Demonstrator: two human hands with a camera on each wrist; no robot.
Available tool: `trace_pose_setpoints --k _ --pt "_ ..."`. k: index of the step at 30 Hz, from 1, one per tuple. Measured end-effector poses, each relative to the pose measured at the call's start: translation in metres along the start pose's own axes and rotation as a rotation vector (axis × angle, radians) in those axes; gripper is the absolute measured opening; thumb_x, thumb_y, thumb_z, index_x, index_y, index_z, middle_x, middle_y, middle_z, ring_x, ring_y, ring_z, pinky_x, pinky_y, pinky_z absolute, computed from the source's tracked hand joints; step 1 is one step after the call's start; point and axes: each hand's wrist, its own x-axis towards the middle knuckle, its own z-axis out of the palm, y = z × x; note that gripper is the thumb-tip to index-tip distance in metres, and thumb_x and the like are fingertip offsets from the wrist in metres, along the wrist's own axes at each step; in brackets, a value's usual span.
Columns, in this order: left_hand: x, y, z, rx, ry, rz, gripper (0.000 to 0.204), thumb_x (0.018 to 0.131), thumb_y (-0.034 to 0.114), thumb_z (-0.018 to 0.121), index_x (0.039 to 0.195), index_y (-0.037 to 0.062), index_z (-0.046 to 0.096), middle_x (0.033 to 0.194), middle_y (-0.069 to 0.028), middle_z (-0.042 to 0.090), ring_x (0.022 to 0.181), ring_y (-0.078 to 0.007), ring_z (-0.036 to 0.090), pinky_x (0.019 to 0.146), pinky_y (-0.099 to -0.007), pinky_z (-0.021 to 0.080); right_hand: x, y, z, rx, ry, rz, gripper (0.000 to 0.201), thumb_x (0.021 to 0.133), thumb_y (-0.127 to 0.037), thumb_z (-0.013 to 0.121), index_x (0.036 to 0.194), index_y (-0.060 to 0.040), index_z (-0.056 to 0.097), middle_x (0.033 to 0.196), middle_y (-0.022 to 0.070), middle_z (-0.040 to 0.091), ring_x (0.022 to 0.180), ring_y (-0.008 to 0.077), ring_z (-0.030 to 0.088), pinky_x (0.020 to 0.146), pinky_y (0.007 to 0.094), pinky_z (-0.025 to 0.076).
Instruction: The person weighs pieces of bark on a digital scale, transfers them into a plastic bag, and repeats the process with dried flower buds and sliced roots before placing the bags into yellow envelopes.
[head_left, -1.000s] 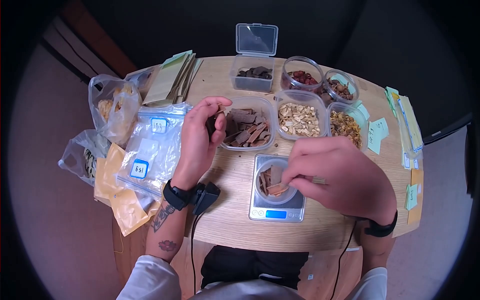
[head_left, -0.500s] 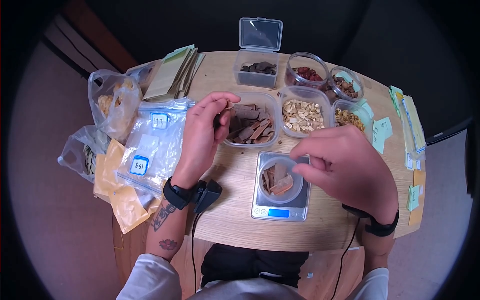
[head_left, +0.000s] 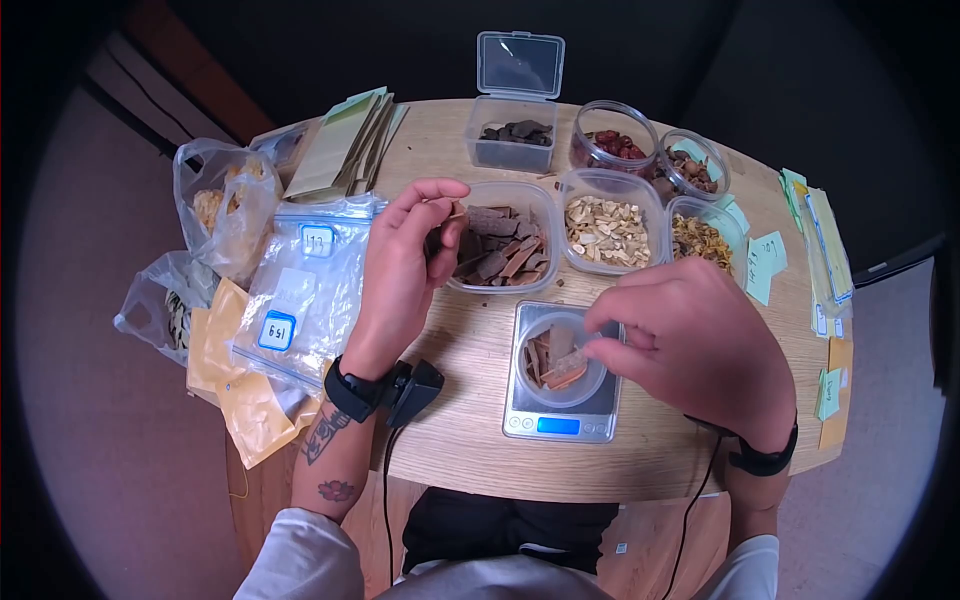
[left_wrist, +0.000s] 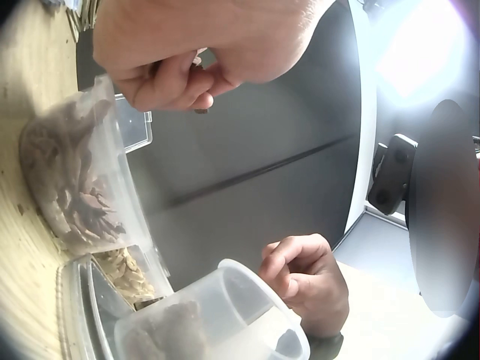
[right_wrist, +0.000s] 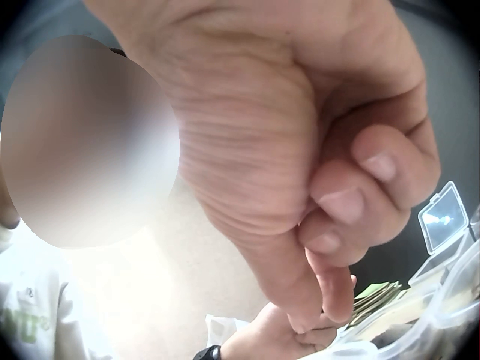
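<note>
In the head view the left hand [head_left: 395, 270], its fingers curled, holds dark brown bark pieces [head_left: 433, 240] beside the bark tub [head_left: 500, 290]. The left wrist view shows a bit of bark [left_wrist: 201, 111] below those fingers. A clear round cup [head_left: 562, 399] with bark strips [head_left: 540, 360] stands on a silver scale [head_left: 520, 405] with a lit blue display. At the cup's right rim is the right hand [head_left: 700, 340], fingers bent, nothing visible in it. From the right wrist, the right hand's [right_wrist: 300, 150] thumb and forefinger tips lie close together.
Behind the scale stand tubs of pale slices [head_left: 606, 230] and yellow dried pieces [head_left: 700, 240], red dried fruit [head_left: 615, 145], and a lidded box [head_left: 510, 155]. Plastic bags [head_left: 300, 290] and envelopes [head_left: 340, 150] lie at left; notes [head_left: 766, 265] and packets [head_left: 828, 250] at right.
The greenish-brown piece seen at the right hand a second ago is no longer visible there. That hand's thumb has moved off the cup's middle to its right rim. The left hand keeps its bark.
</note>
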Motion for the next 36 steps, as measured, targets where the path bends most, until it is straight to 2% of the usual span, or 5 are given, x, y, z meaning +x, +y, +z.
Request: trace_pose_setpoints --k 8,11,17,24,36 --pt "0.002 -0.004 0.000 -0.032 0.013 0.016 0.005 0.095 0.013 0.055 0.099 0.0094 0.057 0.072 0.0032 0.048 0.052 -0.0025 0.031 0.046 -0.0189 0.023 0.000 0.002 0.007 -0.042 0.014 -0.031 0.012 0.085 -0.016 0.062 0.076 -0.0078 0.064 0.074 0.0082 0.065 0.077 0.0304 0.061 0.070 0.0428 0.048" --pt "0.002 -0.004 0.000 -0.026 0.011 0.011 0.005 0.095 0.013 0.055 0.098 0.0098 0.057 0.073 0.0034 0.048 0.052 -0.0021 0.031 0.046 -0.0187 0.022 0.001 0.005 0.015 -0.053 0.120 -0.110 0.011 0.075 -0.015 0.077 0.077 -0.0065 0.071 0.066 0.0069 0.063 0.057 0.0242 0.059 0.061 0.0353 0.047" --pt "0.001 -0.002 0.001 -0.002 0.009 0.013 0.005 0.095 0.014 0.056 0.098 0.0096 0.057 0.073 0.0037 0.048 0.052 -0.0019 0.032 0.046 -0.0184 0.023 0.001 0.002 0.012 -0.060 0.143 -0.061 0.009 0.075 -0.015 0.077 0.077 -0.0075 0.072 0.064 0.0063 0.060 0.061 0.0255 0.058 0.062 0.0359 0.047" --pt "0.001 -0.003 0.001 -0.017 0.003 0.008 0.007 0.095 0.015 0.055 0.098 0.0090 0.057 0.073 0.0028 0.049 0.052 -0.0025 0.032 0.047 -0.0187 0.023 0.001 -0.004 0.006 -0.001 0.083 0.003 0.010 0.071 -0.010 0.078 0.078 -0.0058 0.073 0.083 0.0062 0.053 0.072 0.0225 0.058 0.064 0.0359 0.045" --pt "0.006 0.001 -0.015 -0.590 -0.121 -0.217 0.019 0.101 0.022 0.047 0.086 0.0105 0.046 0.069 0.0006 0.043 0.048 -0.0048 0.031 0.035 -0.0178 0.022 0.004 -0.001 0.006 0.060 0.129 0.024 0.014 0.071 -0.007 0.078 0.082 -0.0044 0.070 0.097 0.0077 0.055 0.080 0.0253 0.061 0.068 0.0355 0.048"
